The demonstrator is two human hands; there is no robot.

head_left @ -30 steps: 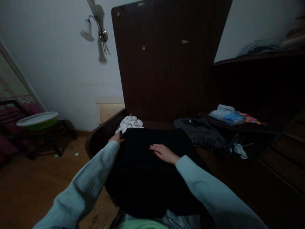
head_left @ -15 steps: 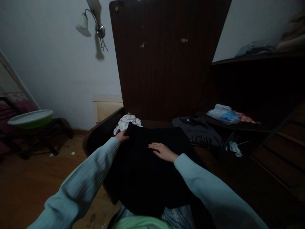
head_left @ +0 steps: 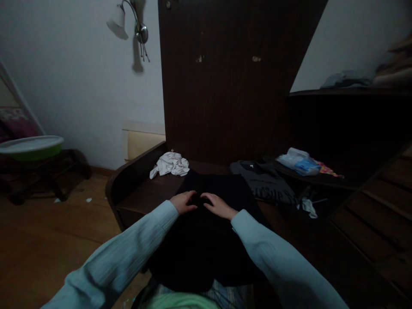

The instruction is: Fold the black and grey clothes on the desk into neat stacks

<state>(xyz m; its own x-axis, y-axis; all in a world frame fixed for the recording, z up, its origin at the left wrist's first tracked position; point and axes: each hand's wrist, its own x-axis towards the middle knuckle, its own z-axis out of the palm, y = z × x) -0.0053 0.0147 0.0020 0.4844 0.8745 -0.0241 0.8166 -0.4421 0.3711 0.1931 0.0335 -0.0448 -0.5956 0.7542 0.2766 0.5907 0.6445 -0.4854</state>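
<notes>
A black garment (head_left: 206,231) lies spread on the dark wooden surface (head_left: 141,197) in front of me. My left hand (head_left: 183,201) rests on its upper middle, fingers curled lightly on the cloth. My right hand (head_left: 218,204) lies flat on the garment right beside it, fingers stretched out, fingertips almost touching the left hand. Both arms wear pale blue ribbed sleeves. A crumpled white cloth (head_left: 170,164) sits behind the garment at the left, apart from both hands.
A grey printed shirt (head_left: 264,182) lies to the right, with a plastic packet (head_left: 296,162) on a low shelf beyond. A tall dark wooden panel (head_left: 225,77) stands behind. A green basin (head_left: 30,148) rests on a stand at far left, over the wooden floor.
My left hand has moved from the garment's far left corner in to the middle, bringing that side over. The right hand stayed flat in place.
</notes>
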